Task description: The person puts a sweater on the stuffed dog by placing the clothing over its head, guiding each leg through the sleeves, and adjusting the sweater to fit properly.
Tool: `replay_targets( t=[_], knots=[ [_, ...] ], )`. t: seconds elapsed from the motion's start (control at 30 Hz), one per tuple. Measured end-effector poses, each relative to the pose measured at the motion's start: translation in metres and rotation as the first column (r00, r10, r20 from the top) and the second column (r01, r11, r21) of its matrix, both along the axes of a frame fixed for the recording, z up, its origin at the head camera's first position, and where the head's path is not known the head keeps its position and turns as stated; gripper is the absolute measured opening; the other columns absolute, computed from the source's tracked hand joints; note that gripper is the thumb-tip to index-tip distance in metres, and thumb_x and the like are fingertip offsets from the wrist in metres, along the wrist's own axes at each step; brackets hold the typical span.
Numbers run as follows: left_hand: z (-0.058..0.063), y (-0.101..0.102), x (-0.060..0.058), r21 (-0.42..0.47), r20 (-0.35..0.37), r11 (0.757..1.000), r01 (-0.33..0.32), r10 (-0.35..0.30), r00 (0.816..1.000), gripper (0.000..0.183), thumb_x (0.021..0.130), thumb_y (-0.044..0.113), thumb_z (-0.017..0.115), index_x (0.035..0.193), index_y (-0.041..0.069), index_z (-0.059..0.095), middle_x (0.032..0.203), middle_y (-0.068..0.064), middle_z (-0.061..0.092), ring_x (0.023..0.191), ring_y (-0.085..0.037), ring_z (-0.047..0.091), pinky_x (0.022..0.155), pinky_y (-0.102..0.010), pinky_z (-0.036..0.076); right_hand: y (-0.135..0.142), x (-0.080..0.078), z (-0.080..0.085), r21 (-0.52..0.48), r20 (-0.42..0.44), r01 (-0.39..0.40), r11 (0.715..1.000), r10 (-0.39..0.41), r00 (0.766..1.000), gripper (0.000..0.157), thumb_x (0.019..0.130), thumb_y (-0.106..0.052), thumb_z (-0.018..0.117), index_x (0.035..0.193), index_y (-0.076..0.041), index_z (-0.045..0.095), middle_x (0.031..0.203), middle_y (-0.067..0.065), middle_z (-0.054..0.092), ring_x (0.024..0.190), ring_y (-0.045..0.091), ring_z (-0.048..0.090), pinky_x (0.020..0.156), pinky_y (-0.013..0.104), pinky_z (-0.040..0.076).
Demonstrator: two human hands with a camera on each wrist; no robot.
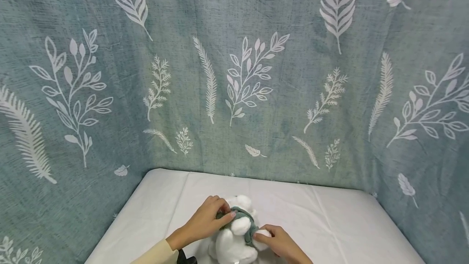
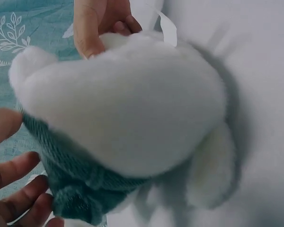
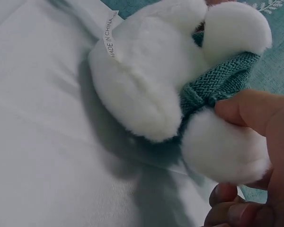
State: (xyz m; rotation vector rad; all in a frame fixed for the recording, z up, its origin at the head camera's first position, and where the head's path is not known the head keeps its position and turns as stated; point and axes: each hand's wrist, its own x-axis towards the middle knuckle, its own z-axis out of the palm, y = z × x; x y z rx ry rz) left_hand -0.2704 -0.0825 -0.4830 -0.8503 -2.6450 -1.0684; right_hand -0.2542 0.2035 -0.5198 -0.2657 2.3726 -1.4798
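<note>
A white stuffed toy [image 1: 234, 244] with a teal knitted scarf [image 2: 85, 163] round it sits at the near part of the white surface. With thumb and bent fingers my left hand [image 1: 210, 220] holds the scarf's edge at the toy's upper left. On the other side my right hand [image 1: 280, 243] grips one round white limb [image 3: 225, 146], its thumb on top beside the knit and its fingers underneath. A printed white label [image 3: 110, 35] sticks out from the plush body. Part of the scarf is hidden behind my left fingers in the head view.
A white-covered surface [image 1: 300, 211] spreads around the toy, with creases running across it. Blue-green curtains [image 1: 205, 146] with white leaf prints stand at the back and both sides. Something black [image 1: 187, 257] shows beneath my left forearm at the bottom edge.
</note>
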Motion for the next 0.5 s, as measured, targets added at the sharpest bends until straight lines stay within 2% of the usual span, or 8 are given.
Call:
replay_targets(
  t=[0.13,0.2,0.3,0.4,0.5],
  knots=[
    [-0.003,-0.002,0.0,-0.031,-0.055,0.999,-0.015,0.013,0.998,0.031,0.094,0.057,0.07,0.096,0.026,0.064,0.092,0.008,0.053,0.085,-0.009,0.042,0.074,-0.027,0.042,0.003,0.001,0.001,0.079,-0.057,0.007,0.997,-0.002,0.998,0.036,0.096,-0.044,0.071,0.104,-0.009,0.073,0.074,-0.002,0.051,0.062,0.015,0.04,0.058,0.03,0.037],
    [-0.006,-0.003,0.001,-0.048,-0.101,0.998,-0.032,0.027,0.994,0.034,0.089,0.057,0.075,0.092,0.025,0.062,0.09,0.007,0.05,0.083,-0.008,0.039,0.071,-0.026,0.041,0.004,0.002,0.001,0.107,-0.1,0.028,0.994,-0.017,0.995,0.036,0.095,-0.044,0.072,0.105,-0.01,0.072,0.075,-0.001,0.051,0.065,0.016,0.042,0.059,0.031,0.037],
    [-0.011,-0.005,0.001,-0.075,-0.169,0.994,-0.082,0.068,0.983,0.039,0.084,0.056,0.081,0.087,0.024,0.059,0.086,0.007,0.046,0.079,-0.007,0.036,0.066,-0.023,0.038,0.003,0.004,0.002,0.128,-0.186,0.091,0.988,-0.066,0.98,0.035,0.094,-0.045,0.074,0.103,-0.012,0.07,0.07,-0.001,0.049,0.061,0.015,0.042,0.055,0.029,0.038],
    [-0.014,-0.006,0.002,-0.092,-0.182,0.986,-0.137,0.118,0.976,0.042,0.082,0.054,0.083,0.083,0.022,0.057,0.081,0.01,0.042,0.074,-0.006,0.036,0.062,-0.021,0.037,0.001,0.006,0.007,0.08,-0.256,0.144,0.986,-0.119,0.959,0.032,0.092,-0.041,0.078,0.102,-0.012,0.069,0.071,-0.001,0.05,0.06,0.012,0.043,0.054,0.026,0.039],
    [-0.016,-0.005,0.004,-0.124,-0.16,0.976,-0.176,0.155,0.975,0.043,0.083,0.057,0.081,0.082,0.021,0.058,0.078,0.012,0.041,0.07,-0.004,0.037,0.059,-0.021,0.037,-0.002,0.009,0.015,0.0,-0.27,0.124,0.992,-0.12,0.955,0.029,0.091,-0.035,0.08,0.103,-0.011,0.069,0.073,0.0,0.051,0.059,0.009,0.043,0.055,0.025,0.039]
  ],
)
